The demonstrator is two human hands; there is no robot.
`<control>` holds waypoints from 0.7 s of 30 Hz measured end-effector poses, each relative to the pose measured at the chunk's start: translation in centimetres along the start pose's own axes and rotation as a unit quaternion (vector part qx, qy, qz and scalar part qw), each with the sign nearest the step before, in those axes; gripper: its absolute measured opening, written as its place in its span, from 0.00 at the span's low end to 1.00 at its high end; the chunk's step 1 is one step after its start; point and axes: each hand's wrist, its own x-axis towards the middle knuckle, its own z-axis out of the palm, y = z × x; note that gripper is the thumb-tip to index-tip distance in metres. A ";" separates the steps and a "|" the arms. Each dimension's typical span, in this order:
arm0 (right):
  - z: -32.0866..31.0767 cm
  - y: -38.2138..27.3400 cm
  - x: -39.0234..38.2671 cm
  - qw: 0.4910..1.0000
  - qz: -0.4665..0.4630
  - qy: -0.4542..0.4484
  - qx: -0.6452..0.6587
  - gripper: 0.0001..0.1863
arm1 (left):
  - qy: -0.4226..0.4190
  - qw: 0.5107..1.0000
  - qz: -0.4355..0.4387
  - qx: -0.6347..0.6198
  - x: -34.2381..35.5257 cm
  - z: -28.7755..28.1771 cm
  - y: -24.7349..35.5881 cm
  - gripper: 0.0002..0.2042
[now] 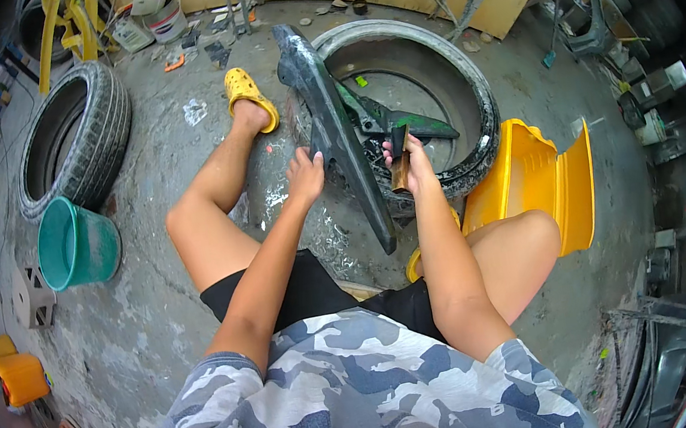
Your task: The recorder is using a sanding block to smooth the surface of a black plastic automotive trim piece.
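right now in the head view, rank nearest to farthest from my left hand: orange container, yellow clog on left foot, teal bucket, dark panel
1. Dark panel, just right of left hand
2. Yellow clog, ahead, slightly left
3. Teal bucket, out left
4. Orange container, far left

Hands apart, right in a grip

L hand nr blk panel overlapping tire; R hand gripping brn block.

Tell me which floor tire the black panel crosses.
The pale-edged tire beside the curved yellow panel: the black panel crosses its left edge, but not the tire behind the teal bucket.
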 end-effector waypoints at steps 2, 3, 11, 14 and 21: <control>-0.5 -0.2 0.3 0.999 0.009 -0.034 -0.011 0.13 | 0.025 0.999 0.032 0.030 -0.3 -0.2 0.4 0.30; -0.6 -0.4 0.4 0.997 0.012 -0.069 -0.016 0.11 | -0.017 0.999 0.001 0.032 0.1 -0.3 0.7 0.31; -2.3 -0.1 1.0 0.999 0.027 -0.027 0.001 0.14 | -0.075 0.996 0.014 -0.052 1.7 0.5 -2.6 0.38; -1.6 0.2 1.4 0.998 0.035 -0.055 -0.002 0.15 | -0.080 0.983 0.027 -0.163 3.0 0.7 -5.1 0.41; -2.2 0.3 1.4 0.997 0.068 -0.040 0.019 0.21 | -0.005 0.986 0.050 -0.156 3.4 0.4 -2.1 0.45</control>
